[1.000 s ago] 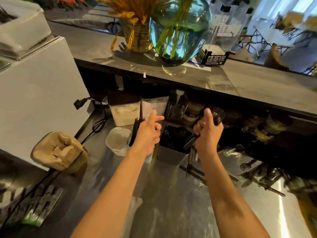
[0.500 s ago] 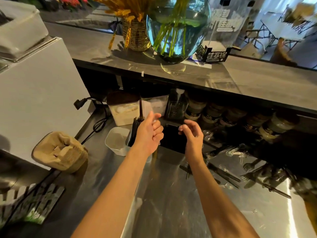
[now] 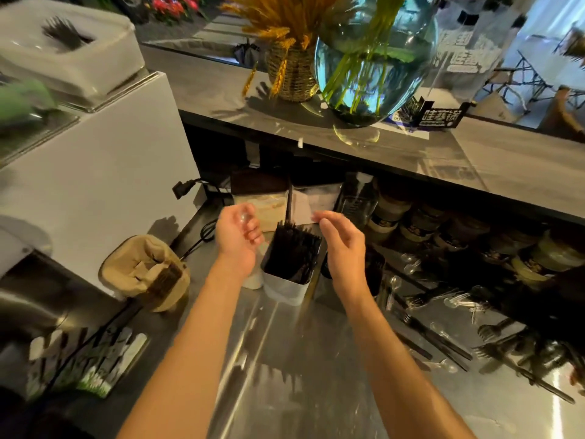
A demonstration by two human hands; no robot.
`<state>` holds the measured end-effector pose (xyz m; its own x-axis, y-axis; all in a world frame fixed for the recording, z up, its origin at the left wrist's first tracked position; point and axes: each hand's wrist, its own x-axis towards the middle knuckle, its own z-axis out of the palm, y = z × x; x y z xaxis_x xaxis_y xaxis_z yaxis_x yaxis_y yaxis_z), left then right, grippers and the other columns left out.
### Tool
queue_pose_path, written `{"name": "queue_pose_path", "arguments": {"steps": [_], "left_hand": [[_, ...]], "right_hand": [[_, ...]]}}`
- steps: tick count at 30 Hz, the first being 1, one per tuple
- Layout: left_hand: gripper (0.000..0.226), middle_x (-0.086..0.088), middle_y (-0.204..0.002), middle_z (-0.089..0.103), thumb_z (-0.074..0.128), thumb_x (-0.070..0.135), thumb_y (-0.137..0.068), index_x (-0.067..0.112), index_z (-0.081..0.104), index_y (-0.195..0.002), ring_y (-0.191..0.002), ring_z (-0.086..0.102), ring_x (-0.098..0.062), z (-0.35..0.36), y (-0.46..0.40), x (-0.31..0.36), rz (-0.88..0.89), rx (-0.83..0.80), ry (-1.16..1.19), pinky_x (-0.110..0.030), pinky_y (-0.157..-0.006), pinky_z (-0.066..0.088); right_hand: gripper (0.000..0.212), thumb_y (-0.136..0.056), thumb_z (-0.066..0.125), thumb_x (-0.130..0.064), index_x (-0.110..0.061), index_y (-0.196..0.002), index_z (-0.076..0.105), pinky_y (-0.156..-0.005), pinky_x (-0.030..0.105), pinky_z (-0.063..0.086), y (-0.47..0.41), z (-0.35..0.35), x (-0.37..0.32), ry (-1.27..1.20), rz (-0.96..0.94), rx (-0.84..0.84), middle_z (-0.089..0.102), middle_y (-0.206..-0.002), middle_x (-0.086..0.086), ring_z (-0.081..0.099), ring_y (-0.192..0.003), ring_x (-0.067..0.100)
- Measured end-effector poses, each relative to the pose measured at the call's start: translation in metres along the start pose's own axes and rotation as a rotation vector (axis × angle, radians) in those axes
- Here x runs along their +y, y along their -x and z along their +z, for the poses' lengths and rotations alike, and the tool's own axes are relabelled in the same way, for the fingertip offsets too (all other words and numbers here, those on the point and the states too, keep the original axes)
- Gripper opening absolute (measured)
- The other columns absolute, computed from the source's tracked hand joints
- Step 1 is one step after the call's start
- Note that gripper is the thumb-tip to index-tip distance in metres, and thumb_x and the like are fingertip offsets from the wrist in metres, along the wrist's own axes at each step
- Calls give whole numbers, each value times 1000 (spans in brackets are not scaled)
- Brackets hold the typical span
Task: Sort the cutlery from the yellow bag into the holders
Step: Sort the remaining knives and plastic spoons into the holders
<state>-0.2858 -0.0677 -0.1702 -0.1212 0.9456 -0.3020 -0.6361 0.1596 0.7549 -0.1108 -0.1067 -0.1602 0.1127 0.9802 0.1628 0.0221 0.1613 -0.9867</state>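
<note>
Cutlery [image 3: 443, 340] lies loose on the steel counter [image 3: 300, 375] at the near right: black forks and clear plastic spoons scattered in a heap, well to the right of both hands and touched by neither. Farther in, a white holder [image 3: 286, 288] stands on the counter between the two hands, packed with upright black pieces [image 3: 292, 248] whose kind is too dark to tell. The left hand [image 3: 237, 236] hangs just left of the holder with its fingers loosely curled around something small and clear at the fingertips; blur makes it hard to say what it is or whether it is truly gripped. The right hand [image 3: 343, 245] hovers just right of the holder, fingers relaxed and spread, holding nothing. It covers most of a second, darker holder [image 3: 373, 270] behind it.

To the left sits a tan paper bag [image 3: 142, 270] with a brush-like thing in its mouth, and nearer the edge a patterned packet [image 3: 95, 365], blurred. A black plug and cable [image 3: 186, 188] trail along the white cabinet [image 3: 95, 185]. Under the shelf stand boxes [image 3: 262, 198] and a row of jars [image 3: 459, 236] in deep shadow. On the upper counter [image 3: 522, 160] are a round glass vase [image 3: 373, 58] with green stems, a basket of wheat [image 3: 291, 64], and a small black sign [image 3: 440, 117].
</note>
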Motion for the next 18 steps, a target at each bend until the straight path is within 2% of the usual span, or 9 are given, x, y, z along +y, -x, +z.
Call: {"name": "queue_pose_path", "arguments": {"steps": [3, 7, 11, 14, 18], "left_hand": [[32, 3, -53, 28, 35, 19, -93, 18, 42, -62, -47, 21, -12, -18, -9, 4, 75, 82, -74, -24, -42, 21], [34, 3, -54, 32, 40, 21, -99, 18, 41, -65, -50, 28, -12, -34, -29, -12, 137, 209, -226, -29, -53, 26], [29, -1, -74, 60, 43, 7, -99, 16, 59, -76, -69, 56, -14, -41, -45, -29, 140, 250, -315, -29, -68, 43], [28, -2, -83, 69, 43, 11, -101, 15, 65, -84, -84, 65, -17, -43, -49, -35, 133, 224, -331, -38, -89, 49], [27, -4, -91, 70, 43, 20, -97, 16, 66, -83, -94, 65, -20, -26, -34, -25, 205, 18, -373, -37, -89, 45]], "right_hand": [[21, -102, 52, -7, -13, -108, 71, -89, 21, 51, -3, 25, -3, -117, 36, -22, 74, -98, -7, 68, -102, 8], [22, -102, 53, -7, -5, -114, 71, -92, 26, 52, -6, 42, 10, -96, 69, -26, 73, -104, 7, 68, -102, 13], [26, -104, 47, -11, -12, -110, 72, -93, 28, 52, -9, 44, 20, -66, 116, -24, 73, -94, 0, 68, -97, 15], [27, -105, 46, -14, -16, -110, 73, -95, 29, 51, -12, 40, 23, -59, 127, -12, 72, -90, -3, 67, -96, 16], [30, -106, 46, -21, -12, -109, 73, -95, 30, 51, -12, 25, 18, -92, 55, 42, 71, -93, 6, 67, -97, 20]]}}
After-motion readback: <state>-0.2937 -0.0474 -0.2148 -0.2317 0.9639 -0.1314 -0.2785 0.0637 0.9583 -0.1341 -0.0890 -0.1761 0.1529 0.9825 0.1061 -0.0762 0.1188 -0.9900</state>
